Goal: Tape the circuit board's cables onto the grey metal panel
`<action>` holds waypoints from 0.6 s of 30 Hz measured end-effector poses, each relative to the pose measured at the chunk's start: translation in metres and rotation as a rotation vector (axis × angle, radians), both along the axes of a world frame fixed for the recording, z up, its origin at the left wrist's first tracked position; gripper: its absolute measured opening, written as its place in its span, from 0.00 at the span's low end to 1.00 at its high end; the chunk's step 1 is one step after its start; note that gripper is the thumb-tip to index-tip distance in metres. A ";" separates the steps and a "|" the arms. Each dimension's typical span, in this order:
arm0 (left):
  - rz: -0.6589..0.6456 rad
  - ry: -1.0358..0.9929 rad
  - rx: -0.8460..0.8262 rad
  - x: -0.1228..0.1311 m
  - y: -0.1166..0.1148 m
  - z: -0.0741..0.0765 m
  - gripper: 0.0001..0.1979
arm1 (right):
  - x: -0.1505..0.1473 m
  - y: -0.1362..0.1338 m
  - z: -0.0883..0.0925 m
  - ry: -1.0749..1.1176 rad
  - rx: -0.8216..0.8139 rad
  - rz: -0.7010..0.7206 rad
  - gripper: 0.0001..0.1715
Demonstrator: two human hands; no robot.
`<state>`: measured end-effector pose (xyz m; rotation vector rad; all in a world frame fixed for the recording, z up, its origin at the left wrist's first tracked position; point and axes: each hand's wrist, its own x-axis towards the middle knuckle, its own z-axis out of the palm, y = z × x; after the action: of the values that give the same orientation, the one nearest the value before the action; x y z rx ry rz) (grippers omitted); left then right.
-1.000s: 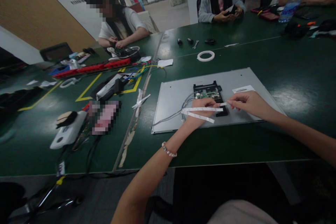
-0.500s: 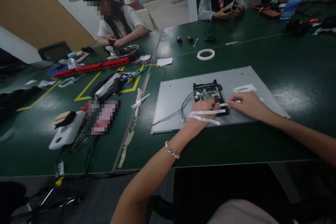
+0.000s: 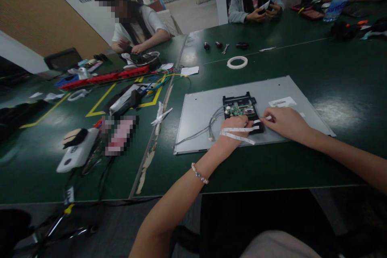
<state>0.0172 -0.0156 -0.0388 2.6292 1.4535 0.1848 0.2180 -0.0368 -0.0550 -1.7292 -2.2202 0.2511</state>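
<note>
A pale grey flat panel point(image 3: 199, 105) lies on the green table, with a black bracket point(image 3: 258, 128) and a green circuit board point(image 3: 240, 109) on it. My left hand point(image 3: 232, 128) is closed in a pinch over the bracket's near part. A white tape strip point(image 3: 256, 121) spans the short gap to my right hand point(image 3: 284, 121), whose thumb and forefinger pinch its other end. Loose lengths of white tape point(image 3: 238, 130) trail across the back of my left hand. Grey cables point(image 3: 208, 120) run from the board to the panel's left edge.
A roll of white tape point(image 3: 237, 62) lies beyond the panel, with a small wrench point(image 3: 225, 48) farther back. To the left are a crumpled white scrap point(image 3: 161, 113), a white power bank-like device point(image 3: 77, 151) and a red power strip point(image 3: 105, 77). Other people sit across the table.
Both hands have shifted very slightly right, the tape strip still between them. The loose tape on my left hand has moved a little with it.
</note>
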 end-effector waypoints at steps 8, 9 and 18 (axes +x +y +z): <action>0.004 0.059 0.042 -0.002 0.001 0.000 0.18 | 0.003 -0.001 0.004 -0.150 0.040 0.003 0.17; 0.007 0.069 0.037 -0.003 0.001 0.001 0.18 | 0.003 -0.001 0.005 -0.169 0.044 0.003 0.17; 0.071 0.186 -0.017 -0.011 0.000 0.016 0.21 | 0.013 -0.001 0.008 -0.351 0.024 -0.044 0.16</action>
<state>0.0063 -0.0152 -0.0230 2.6434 1.5977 -0.0674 0.2307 -0.0381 -0.0474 -1.9298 -2.4037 -0.0987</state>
